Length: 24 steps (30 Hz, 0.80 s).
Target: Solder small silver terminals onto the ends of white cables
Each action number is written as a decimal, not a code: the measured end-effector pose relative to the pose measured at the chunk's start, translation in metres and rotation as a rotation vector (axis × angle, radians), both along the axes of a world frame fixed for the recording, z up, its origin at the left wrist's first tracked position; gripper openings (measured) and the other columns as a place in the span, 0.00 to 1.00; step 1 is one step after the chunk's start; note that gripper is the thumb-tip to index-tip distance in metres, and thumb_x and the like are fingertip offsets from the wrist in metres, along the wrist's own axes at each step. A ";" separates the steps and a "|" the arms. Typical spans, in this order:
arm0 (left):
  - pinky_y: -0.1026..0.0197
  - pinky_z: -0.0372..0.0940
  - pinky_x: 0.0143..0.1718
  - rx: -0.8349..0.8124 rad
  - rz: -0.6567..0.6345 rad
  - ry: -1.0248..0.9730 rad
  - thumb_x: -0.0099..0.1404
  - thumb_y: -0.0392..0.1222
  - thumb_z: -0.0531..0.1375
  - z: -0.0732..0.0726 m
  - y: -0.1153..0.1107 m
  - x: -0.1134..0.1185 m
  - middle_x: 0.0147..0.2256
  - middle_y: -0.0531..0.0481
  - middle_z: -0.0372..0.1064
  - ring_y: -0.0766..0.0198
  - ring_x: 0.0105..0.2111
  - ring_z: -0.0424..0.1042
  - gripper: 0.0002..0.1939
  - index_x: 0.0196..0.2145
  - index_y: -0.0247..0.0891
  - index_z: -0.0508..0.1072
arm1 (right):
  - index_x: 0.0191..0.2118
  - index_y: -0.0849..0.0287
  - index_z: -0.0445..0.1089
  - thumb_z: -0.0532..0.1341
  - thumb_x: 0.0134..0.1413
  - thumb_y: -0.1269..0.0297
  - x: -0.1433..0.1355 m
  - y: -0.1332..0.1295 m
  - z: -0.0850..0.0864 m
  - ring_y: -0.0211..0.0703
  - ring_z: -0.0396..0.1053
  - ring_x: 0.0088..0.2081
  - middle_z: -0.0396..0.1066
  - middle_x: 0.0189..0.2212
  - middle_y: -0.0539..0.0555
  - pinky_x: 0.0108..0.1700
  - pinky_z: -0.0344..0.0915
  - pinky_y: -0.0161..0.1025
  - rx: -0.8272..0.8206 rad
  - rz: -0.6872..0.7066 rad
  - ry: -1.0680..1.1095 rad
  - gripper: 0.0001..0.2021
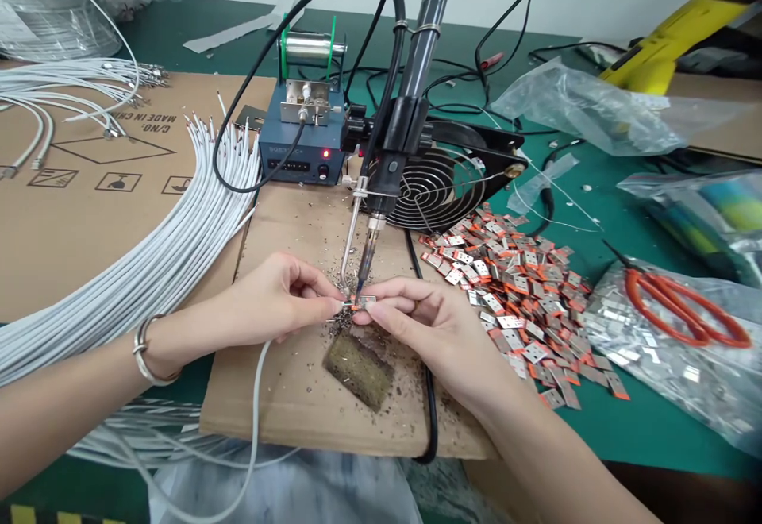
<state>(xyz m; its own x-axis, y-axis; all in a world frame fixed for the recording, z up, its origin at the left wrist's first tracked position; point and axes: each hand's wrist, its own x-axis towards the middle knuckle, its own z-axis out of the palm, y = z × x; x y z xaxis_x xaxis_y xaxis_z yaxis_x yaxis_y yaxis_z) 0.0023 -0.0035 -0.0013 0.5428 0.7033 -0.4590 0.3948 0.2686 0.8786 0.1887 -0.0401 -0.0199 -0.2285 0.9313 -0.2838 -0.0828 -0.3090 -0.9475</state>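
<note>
My left hand [291,298], with a bracelet on its wrist, pinches the end of a white cable [257,397] that loops down below it. Close against it, my right hand [417,314] holds a small metal USB connector [367,300] with an orange part between thumb and fingers. The tip of the mounted soldering iron [363,263] comes down at the connector, beside a thin bent metal tube [350,242]. A worn brown sponge [360,367] lies just below my hands on the cardboard [279,413], among dark crumbs.
A bundle of white cables [178,246] lies left. Behind stand a blue solder feeder [303,139] with its spool [309,46] and a black fan [440,183]. Right are piled connectors [524,294], orange scissors [684,306] and plastic bags [672,373]. A black cable [429,405] crosses the cardboard.
</note>
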 end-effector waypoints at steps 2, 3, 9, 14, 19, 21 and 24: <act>0.72 0.50 0.12 0.001 0.000 -0.008 0.57 0.41 0.58 0.001 0.000 0.000 0.15 0.59 0.56 0.75 0.12 0.54 0.08 0.29 0.32 0.72 | 0.31 0.60 0.73 0.69 0.41 0.59 0.001 0.000 0.000 0.39 0.74 0.28 0.76 0.24 0.54 0.33 0.70 0.33 0.006 0.002 0.003 0.12; 0.72 0.50 0.12 -0.002 0.000 -0.012 0.57 0.40 0.58 0.001 0.000 0.000 0.15 0.59 0.55 0.75 0.12 0.54 0.08 0.29 0.32 0.72 | 0.31 0.60 0.73 0.69 0.41 0.59 0.001 0.000 0.000 0.39 0.74 0.28 0.76 0.25 0.54 0.33 0.70 0.33 0.008 0.003 0.009 0.12; 0.72 0.51 0.12 -0.022 0.002 -0.012 0.57 0.40 0.58 0.003 -0.001 0.000 0.14 0.59 0.55 0.75 0.12 0.54 0.08 0.29 0.32 0.72 | 0.32 0.59 0.74 0.68 0.43 0.62 0.002 0.000 0.000 0.36 0.74 0.28 0.76 0.25 0.53 0.33 0.69 0.29 0.010 0.017 0.049 0.09; 0.72 0.51 0.12 -0.036 0.005 -0.015 0.58 0.41 0.58 0.003 -0.001 0.000 0.15 0.59 0.55 0.76 0.12 0.53 0.08 0.29 0.32 0.72 | 0.32 0.59 0.74 0.68 0.44 0.61 0.003 -0.001 0.000 0.36 0.73 0.28 0.76 0.25 0.53 0.32 0.69 0.29 0.008 0.024 0.039 0.09; 0.73 0.51 0.11 -0.047 0.008 -0.017 0.57 0.41 0.59 0.004 -0.002 0.000 0.15 0.59 0.56 0.76 0.12 0.54 0.08 0.29 0.33 0.72 | 0.33 0.59 0.74 0.68 0.44 0.60 0.003 -0.001 -0.001 0.39 0.74 0.30 0.76 0.26 0.54 0.33 0.69 0.32 0.012 0.029 0.007 0.10; 0.73 0.51 0.11 -0.043 0.004 -0.017 0.58 0.41 0.59 0.003 -0.001 0.000 0.15 0.58 0.56 0.76 0.12 0.54 0.07 0.29 0.33 0.72 | 0.33 0.59 0.74 0.68 0.43 0.60 0.003 -0.001 -0.001 0.39 0.74 0.30 0.76 0.26 0.54 0.33 0.69 0.32 0.014 0.026 0.001 0.10; 0.73 0.51 0.11 -0.039 0.007 0.004 0.58 0.40 0.58 0.002 0.000 0.000 0.15 0.58 0.56 0.76 0.12 0.54 0.07 0.29 0.32 0.72 | 0.32 0.59 0.73 0.68 0.42 0.61 0.002 0.000 -0.001 0.38 0.74 0.28 0.76 0.25 0.53 0.33 0.69 0.32 0.011 0.013 -0.003 0.10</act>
<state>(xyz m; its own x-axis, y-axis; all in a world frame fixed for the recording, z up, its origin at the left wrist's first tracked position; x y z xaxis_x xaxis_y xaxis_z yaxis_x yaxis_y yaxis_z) 0.0025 -0.0035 0.0004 0.5365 0.6886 -0.4879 0.3962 0.3050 0.8660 0.1905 -0.0401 -0.0205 -0.2397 0.9315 -0.2737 -0.0762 -0.2991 -0.9512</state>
